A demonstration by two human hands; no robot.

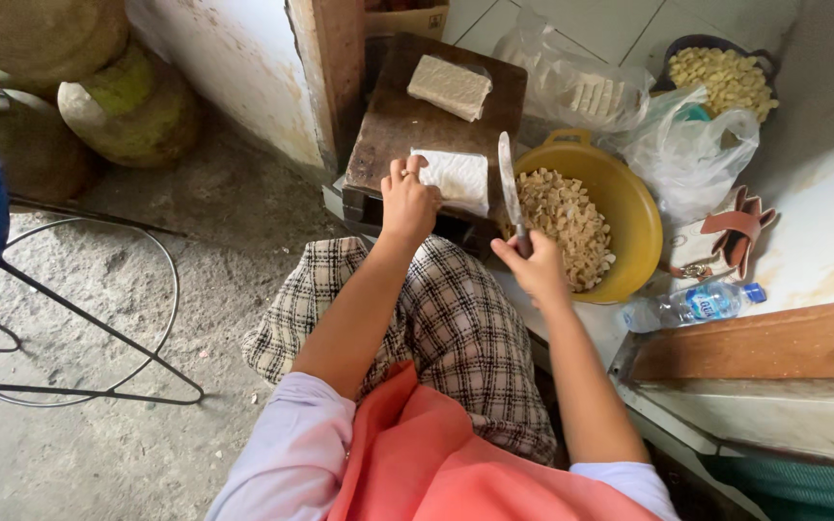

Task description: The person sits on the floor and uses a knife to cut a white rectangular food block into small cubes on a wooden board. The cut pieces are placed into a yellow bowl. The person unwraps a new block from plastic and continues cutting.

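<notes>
A good share of the cutting looks done: the yellow basin (629, 207), just beside the right hand (536, 270), holds a heap of small pale tempeh cubes (564, 227). Still whole are the tempeh block (458, 177) under the left hand (409, 203) and a second tempeh block (450, 87) lying farther out on the same dark wooden chopping board (388, 130). A clear plastic bag (581, 92) beyond the basin seems to hold more slabs, so I judge the work roughly midway.

The left grip lies on the near edge of the nearer block, fingers curled over it and pressing it down; the hand pins rather than closes round it. The right grip is clenched on the handle of a long knife (508, 178), whose blade stands up and away from the hand, between the block and the basin, not touching the block. A black pot of cubes (721, 77) sits well beyond the right grip, and a small plastic water bottle (692, 306) lies just to its right.
</notes>
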